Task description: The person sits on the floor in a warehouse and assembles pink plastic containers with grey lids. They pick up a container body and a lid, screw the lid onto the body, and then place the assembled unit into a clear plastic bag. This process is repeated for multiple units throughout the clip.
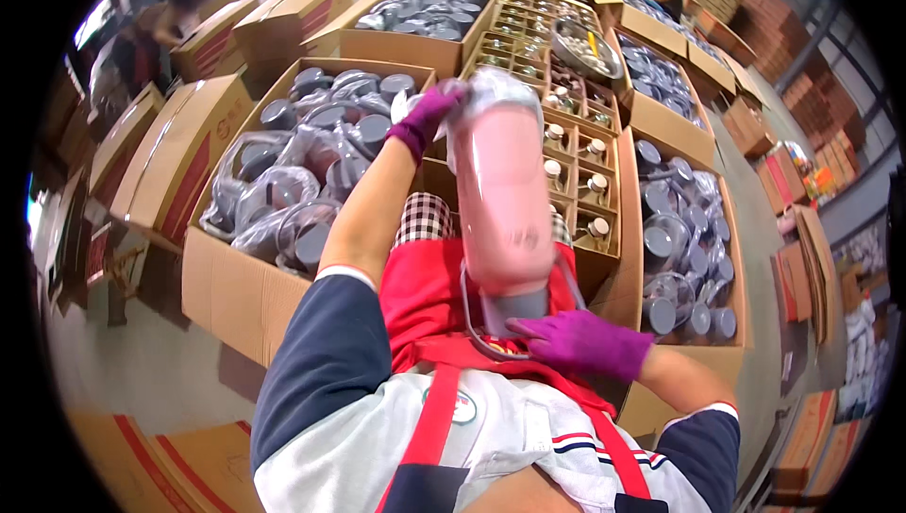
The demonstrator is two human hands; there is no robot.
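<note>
- The pink bottle (507, 192) is tilted in front of the person's red apron (415, 291), its grey lid (519, 307) toward the body and its other end raised; this seems to bring both ends within easy reach.
- The left hand (436, 112), in a purple glove, has its fingers curled at the raised end, gripping the clear plastic bag (495, 88) gathered there, apparently to steady that end.
- The right hand (587, 338), also gloved, lies by the lid with fingers against its side, likely bracing the lower end; how firmly it is closed, I cannot tell.
- A grey carry loop (475, 338) hangs around the lid, slack, so it probably bears no weight.
- Open cartons flank the person: the left carton (231, 296) and the right carton (661, 395) both hold grey-lidded bottles, some visibly bagged; the film presumably guards them from rubbing where they crowd together.
- Straight ahead, a divided carton (573, 156) has white-topped bottles (595, 147) in separate cells, the cardboard walls likely stopping them knocking.
- Farther off, a metal bowl (618, 67) rests across the dividers, holding small pale pieces too small to identify.
</note>
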